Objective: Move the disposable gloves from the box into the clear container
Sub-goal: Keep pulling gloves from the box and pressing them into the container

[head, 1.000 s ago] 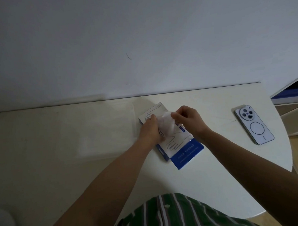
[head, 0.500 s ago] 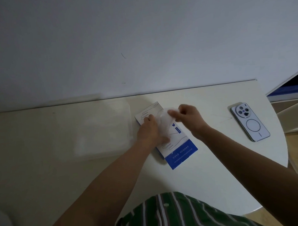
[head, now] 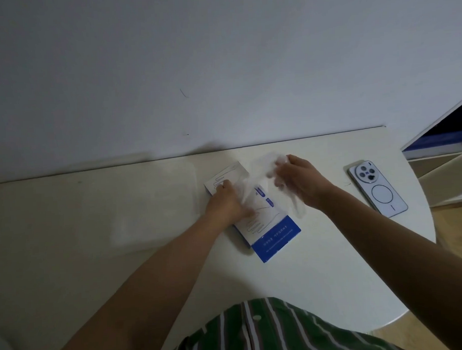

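One box [head: 276, 235], one clear container [head: 136, 205] left of it, one phone [head: 377, 188] and two hands over the table [head: 335, 276], but how many gloves [head: 264, 170] are in that filmy wisp we can't tell. The container is so faint we barely catch its edges, and the left hand [head: 226, 204] hides the box's opening, fingers bent onto the box, pinning it. The right hand [head: 301, 179], fingertips pinched on the gloves, has swung right and back since a second ago, stretching the film out of the box.
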Demonstrator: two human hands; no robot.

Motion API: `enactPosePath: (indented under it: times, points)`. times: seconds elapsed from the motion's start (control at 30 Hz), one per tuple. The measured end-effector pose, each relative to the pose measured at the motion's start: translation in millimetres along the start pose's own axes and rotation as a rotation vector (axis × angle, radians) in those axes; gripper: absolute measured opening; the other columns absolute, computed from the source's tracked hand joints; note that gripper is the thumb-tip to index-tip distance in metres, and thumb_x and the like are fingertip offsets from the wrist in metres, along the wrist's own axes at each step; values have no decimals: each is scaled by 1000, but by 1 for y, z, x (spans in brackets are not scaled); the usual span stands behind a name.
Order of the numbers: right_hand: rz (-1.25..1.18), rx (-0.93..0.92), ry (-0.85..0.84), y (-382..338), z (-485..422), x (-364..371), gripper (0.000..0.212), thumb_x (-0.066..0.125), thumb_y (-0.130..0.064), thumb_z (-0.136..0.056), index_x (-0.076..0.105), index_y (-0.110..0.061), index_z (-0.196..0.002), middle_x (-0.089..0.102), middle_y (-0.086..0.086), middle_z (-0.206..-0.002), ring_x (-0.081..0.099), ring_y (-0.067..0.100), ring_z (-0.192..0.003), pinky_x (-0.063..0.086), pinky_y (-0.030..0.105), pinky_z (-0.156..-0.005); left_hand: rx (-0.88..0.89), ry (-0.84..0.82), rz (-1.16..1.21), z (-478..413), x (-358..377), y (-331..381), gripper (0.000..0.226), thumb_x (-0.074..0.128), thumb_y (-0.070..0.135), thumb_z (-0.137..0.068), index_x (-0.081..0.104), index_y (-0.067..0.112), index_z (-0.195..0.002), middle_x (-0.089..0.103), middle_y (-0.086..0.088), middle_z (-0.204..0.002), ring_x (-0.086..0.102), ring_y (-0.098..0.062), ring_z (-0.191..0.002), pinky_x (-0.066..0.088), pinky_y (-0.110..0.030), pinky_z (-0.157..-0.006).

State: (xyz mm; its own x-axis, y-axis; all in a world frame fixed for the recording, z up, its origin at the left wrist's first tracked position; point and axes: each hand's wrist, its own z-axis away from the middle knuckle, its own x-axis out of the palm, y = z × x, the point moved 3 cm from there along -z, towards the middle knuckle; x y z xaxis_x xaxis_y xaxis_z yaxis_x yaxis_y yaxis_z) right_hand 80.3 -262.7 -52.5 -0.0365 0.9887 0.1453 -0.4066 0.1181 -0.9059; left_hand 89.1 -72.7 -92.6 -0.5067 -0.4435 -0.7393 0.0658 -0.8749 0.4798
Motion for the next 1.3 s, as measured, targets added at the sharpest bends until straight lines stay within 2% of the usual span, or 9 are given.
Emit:
enactPosePath:
  times: [0.17,0.3,0.43,0.53,0.6,0.73,0.87,1.1,1.3]
  points:
    - [-150,121,-73,-4,5,6,17,48,-22,-96,54,-7,-91,59,9,-78,58,16,-68,50,22,-62,112,113,451,8,-29,18,37,53,22,-92,46,17,-128,60,-7,-110,59,-22,-95,51,-36,-84]
    - [-439,230,-422,-3,5,27,27,52,-30,-93,50,-8,-109,62,14,-97,64,30,-88,54,38,-79,140,15,822,13,-44,30,56,60,31,-82,43,20,-134,57,-2,-120,61,-20,-103,54,-32,-81]
    - [-483,142,-479,-8,4,46,27,40,-30,-98,45,-5,-108,55,18,-98,59,32,-89,51,38,-80,51,230,1036,15,-56,19,72,73,17,-78,37,16,-140,48,-1,-116,57,-17,-99,50,-26,-75]
    - [-419,79,-425,-9,-1,59,29,39,-31,-98,44,-6,-112,46,20,-102,52,35,-89,48,39,-81,-25,126,1322,15,-64,5,57,74,23,-71,56,0,-120,60,-4,-82,56,-14,-68,47,-19,-57]
    - [-359,92,-425,-6,-3,74,26,43,-31,-96,50,-6,-103,47,18,-94,54,30,-81,50,35,-75,17,-2,1401,21,-70,-2,27,72,19,-77,67,7,-100,66,-6,-79,61,-21,-75,50,-24,-67]
    - [51,94,-260,-3,-3,95,28,57,-38,-91,60,-10,-92,57,16,-85,56,25,-76,48,32,-71,-63,317,1335,29,-89,-31,10,62,11,-85,71,9,-82,65,-5,-71,60,-21,-68,47,-29,-66]
    - [177,-81,-58,-14,1,125,33,50,-42,-97,60,-15,-114,66,5,-105,63,26,-99,53,37,-87,-63,645,675,42,-110,-73,38,54,33,-91,64,0,-74,65,-15,-70,62,-26,-65,44,-33,-60]
    - [838,-346,-159,-21,-2,207,82,78,-49,-72,31,-23,-135,45,-2,-127,48,11,-111,46,27,-90,-57,667,354,61,-126,-112,38,48,36,-98,66,3,-93,68,-11,-83,63,-25,-78,39,-26,-64]
    - [800,-248,-81,-18,-26,231,23,57,-2,-82,54,-16,-101,69,5,-74,62,14,-63,47,28,-60,-21,642,231,71,-136,-147,31,50,32,-97,62,7,-84,62,-9,-74,57,-27,-73,36,-29,-64]
